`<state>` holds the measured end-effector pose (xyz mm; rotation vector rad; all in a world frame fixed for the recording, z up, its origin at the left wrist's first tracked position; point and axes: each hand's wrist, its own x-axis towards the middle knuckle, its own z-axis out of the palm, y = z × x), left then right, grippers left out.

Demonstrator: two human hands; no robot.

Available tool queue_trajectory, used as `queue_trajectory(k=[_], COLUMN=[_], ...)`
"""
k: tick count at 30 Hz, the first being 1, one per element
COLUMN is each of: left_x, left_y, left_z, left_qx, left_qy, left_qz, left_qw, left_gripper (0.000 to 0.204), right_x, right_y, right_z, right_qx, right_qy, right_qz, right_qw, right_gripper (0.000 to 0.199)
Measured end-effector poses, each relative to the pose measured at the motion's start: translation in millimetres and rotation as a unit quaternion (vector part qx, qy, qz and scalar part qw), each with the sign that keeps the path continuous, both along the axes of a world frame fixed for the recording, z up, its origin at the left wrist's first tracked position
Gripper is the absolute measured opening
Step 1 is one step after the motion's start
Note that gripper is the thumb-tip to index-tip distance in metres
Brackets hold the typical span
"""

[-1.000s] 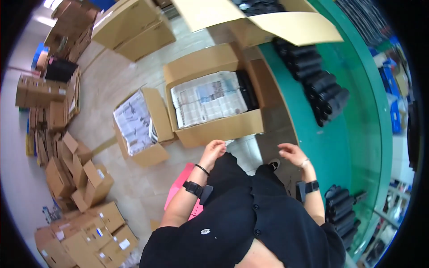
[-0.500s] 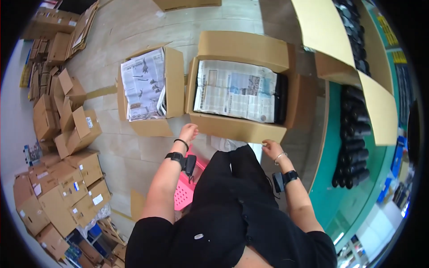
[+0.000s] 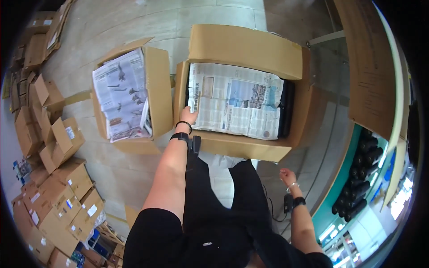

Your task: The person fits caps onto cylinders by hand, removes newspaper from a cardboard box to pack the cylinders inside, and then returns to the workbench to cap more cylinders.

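A large open cardboard box [image 3: 241, 42] stands on the floor in front of me. Newspaper sheets [image 3: 219, 100] lie over its contents, and a strip of something black [image 3: 286, 109] shows along their right side. My left hand [image 3: 189, 117] is at the box's near left corner, against the newspaper's edge; its fingertips are partly hidden, so its grip is unclear. Lower right, my right hand [image 3: 287, 176] hangs near my thigh, apart from the box, fingers loosely bent and nothing visible in them. Left of the large box stands a smaller cardboard box [image 3: 159, 91], also topped with newspaper [image 3: 123, 91].
Piled cardboard boxes [image 3: 58, 210] line the left side. At right, black cylindrical items [image 3: 357, 178] sit on a green shelf [image 3: 333, 210], below a large cardboard panel [image 3: 373, 71]. A cable [image 3: 271, 205] hangs near my right leg.
My left hand has moved from in front of the gap between the boxes onto the large box's near left corner. My right hand has drawn away from its front flap, down and right. The view has shifted.
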<state>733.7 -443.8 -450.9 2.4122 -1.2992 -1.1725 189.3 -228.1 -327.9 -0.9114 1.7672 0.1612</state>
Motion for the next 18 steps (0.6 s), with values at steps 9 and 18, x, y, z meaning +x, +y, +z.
queue_trajectory(k=[9,18], left_x=[-47,-73], left_y=[-49,-54], left_z=[-77,-2], left_qx=[0.016,-0.131], left_qy=[0.224,0.296], left_qz=[0.15,-0.135], left_qw=[0.963,0.936], left_gripper=[0.102,0.03], right_x=[98,188], right_y=[70,-3], right_z=[-14,-21], right_qx=[0.061,0.05], right_qy=[0.006,-0.05], right_qz=[-0.113,-0.015], right_qw=[0.992,0.997], right_gripper=[0.025,0.03])
